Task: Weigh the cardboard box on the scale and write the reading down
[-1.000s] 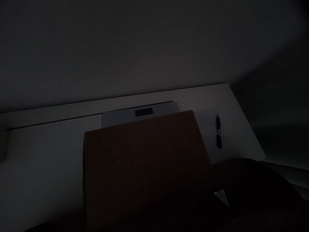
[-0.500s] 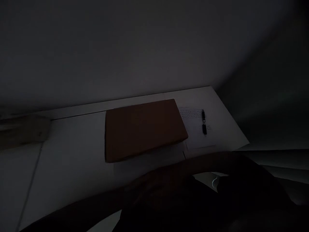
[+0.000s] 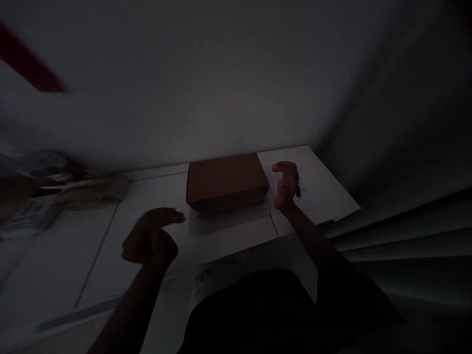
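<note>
On the white table [image 3: 110,255], in very dim light, the left hand [image 3: 151,238] hovered with its fingers loosely curled and nothing in it, short of the near left corner of a brown cardboard box [image 3: 226,182]. The right hand [image 3: 285,186] hung just beside the box's right end, fingers bent downward over a printed sheet of paper [image 3: 320,196] where a dark pen [image 3: 298,188] lay; whether the fingers touched the pen or the sheet could not be told. Between the two hands, the box lay flat and closed, its long side running left to right and roughly parallel to the wall behind it. It sat on a pale flat slab [image 3: 228,221] that showed along its front edge. Far to the left lay a blurred clutter of packets [image 3: 62,189], well apart from both hands.
</note>
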The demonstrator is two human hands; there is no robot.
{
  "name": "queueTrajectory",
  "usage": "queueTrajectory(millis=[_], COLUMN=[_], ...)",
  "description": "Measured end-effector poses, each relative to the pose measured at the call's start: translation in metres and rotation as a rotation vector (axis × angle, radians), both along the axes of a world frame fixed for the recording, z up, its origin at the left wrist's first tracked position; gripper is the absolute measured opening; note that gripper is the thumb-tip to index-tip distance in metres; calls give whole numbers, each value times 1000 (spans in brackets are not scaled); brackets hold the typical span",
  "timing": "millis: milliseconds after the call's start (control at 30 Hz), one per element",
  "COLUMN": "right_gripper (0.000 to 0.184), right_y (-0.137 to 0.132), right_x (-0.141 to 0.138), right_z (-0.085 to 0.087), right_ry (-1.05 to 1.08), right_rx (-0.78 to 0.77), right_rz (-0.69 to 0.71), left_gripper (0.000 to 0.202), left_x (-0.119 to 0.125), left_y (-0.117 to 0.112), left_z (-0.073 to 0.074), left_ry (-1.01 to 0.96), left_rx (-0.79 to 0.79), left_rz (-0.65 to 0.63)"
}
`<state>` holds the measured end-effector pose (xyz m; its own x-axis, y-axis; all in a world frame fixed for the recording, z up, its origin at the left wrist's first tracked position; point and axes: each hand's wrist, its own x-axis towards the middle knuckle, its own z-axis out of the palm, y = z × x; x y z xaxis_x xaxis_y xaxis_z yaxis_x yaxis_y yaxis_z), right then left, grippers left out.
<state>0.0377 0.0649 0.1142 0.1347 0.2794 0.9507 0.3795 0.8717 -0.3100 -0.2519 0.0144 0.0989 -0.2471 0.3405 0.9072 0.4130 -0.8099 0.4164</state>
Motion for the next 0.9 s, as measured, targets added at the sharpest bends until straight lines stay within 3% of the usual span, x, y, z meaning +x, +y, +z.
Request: queueTrajectory(millis=[33,100,200,300,400,533,700,900], right_gripper=[33,42,59,70,75,78,75,76], right_y=[7,18,24,23,21,21,18,17], right_x=[4,9,9,9,8,8,6,7], right_z=[-9,-28,-49,-55,-54,-54,-54,-51], right_ry=[57,78,-15,-134,-188,-203,-202,-187], right_rx=[-57,-188,-436,-578,-629,-617,-598,-618], right_rz=[6,8,43,76,87,75,66,58], left_gripper=[43,45,52,55,59,65,70,69], left_x=[0,-2,-8,-10,-9,-8,-9,-9], left_y=[7,22,34,35,33,32,30,29], left_z=[-3,-14,-34,-50,-58,-64,-62,-60], left_ry=[-134,-193,-158,-64,40,141,158,157], left_rx=[154,37,-150,-367,-439,-502,-620,-592], left_rz=[89,144,-6,-179,-255,-250,-210,-235])
